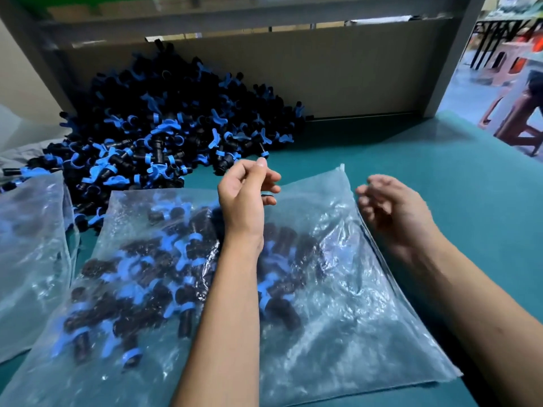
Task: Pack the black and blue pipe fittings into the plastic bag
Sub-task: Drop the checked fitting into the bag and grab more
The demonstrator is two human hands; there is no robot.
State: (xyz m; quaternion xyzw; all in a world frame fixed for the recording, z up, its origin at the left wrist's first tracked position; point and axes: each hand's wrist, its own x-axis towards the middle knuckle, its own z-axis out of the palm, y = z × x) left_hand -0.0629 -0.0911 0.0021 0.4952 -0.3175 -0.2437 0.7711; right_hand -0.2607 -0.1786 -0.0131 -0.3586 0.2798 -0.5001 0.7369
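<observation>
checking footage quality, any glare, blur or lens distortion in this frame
Head view: sheen on the plastic bag veils the fittings inside; right hand is motion-blurred, left hand sharper; wide-angle bending at the edges; bright, washed-out doorway top right.

**Layout on the counter**

A plastic bag (338, 304) lies at the centre of the counter (440, 171), fittings inside. Behind it to the left sits the loose pile of fittings (152, 118). A second bag (32, 245) lies at left.

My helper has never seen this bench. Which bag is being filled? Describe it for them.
On the green table, in front of the loose fittings heap, lie two clear bags. It's the plastic bag under both forearms; the second bag sits at the left edge.
</observation>
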